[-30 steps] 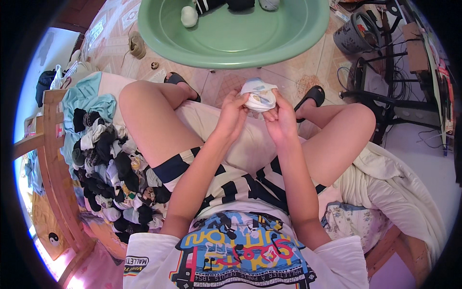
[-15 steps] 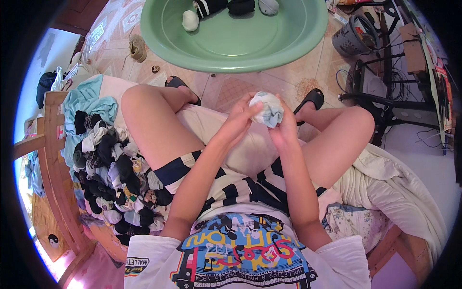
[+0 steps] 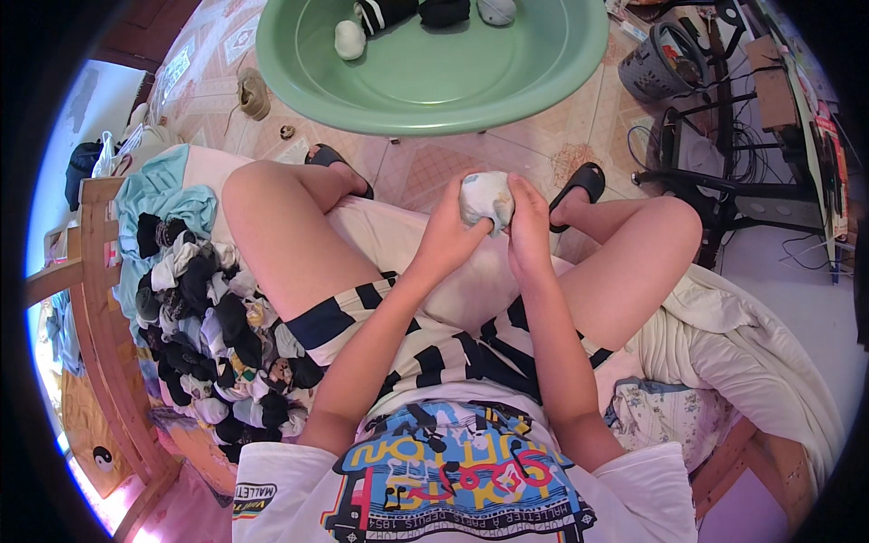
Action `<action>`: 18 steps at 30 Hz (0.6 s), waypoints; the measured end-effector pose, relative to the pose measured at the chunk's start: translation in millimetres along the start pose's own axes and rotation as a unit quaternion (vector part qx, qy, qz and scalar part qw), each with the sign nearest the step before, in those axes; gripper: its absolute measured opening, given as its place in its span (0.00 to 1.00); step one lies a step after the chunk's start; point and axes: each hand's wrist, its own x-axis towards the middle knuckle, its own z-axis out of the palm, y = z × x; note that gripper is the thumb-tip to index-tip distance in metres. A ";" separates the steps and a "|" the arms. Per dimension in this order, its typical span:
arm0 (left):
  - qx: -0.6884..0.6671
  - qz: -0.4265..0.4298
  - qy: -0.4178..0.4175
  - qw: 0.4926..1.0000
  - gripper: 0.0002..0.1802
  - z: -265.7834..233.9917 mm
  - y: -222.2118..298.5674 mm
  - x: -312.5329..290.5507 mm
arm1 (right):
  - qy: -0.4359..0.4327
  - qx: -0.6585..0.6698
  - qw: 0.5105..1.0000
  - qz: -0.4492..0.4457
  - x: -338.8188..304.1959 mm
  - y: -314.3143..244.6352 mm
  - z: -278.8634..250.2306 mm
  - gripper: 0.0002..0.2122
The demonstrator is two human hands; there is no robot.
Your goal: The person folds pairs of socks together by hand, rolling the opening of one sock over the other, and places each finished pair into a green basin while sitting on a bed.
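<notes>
Currently: pale sock bundle (image 3: 484,197) being clenched by left hand (image 3: 448,237) and right hand (image 3: 529,226).
Being held above lap, near green basin (image 3: 434,81).

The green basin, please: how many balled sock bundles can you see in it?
4, all along the far rim of the green basin: white, black-and-white, black, grey. More may lie beyond the picture's edge.

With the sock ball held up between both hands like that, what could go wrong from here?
1. The rolled sock ball is gripped only between the left hand and right hand, above the gap between the knees; if it slips, it may drop to the tiled floor and unroll.
2. The green basin sits beyond the feet, so a toss could fall short.
3. The loose sock pile lies close to the left thigh and could get nudged.
</notes>
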 end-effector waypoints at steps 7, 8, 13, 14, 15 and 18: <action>-0.002 0.048 0.063 0.997 0.34 3.6 -4.6 3.1 | -0.003 0.028 1.000 -0.003 5.3 0.6 -7.9 0.09; 0.013 0.054 0.091 0.994 0.34 4.8 -3.0 3.6 | 0.012 0.025 1.000 -0.012 5.5 2.5 -5.1 0.09; 0.078 0.047 0.140 0.986 0.33 -1.8 10.5 2.0 | 0.002 -0.246 0.937 -0.248 7.1 14.5 -0.4 0.12; 0.093 0.053 0.140 0.984 0.33 -3.0 8.9 1.7 | -0.026 -0.289 0.919 -0.267 8.8 16.5 -3.9 0.13; 0.112 0.064 0.143 0.981 0.33 -3.4 7.6 1.0 | -0.036 -0.268 0.938 -0.215 7.1 13.3 -4.0 0.13; 0.161 0.096 0.137 0.973 0.32 -3.2 4.7 -0.7 | -0.055 -0.240 0.960 -0.131 4.0 6.4 -6.3 0.13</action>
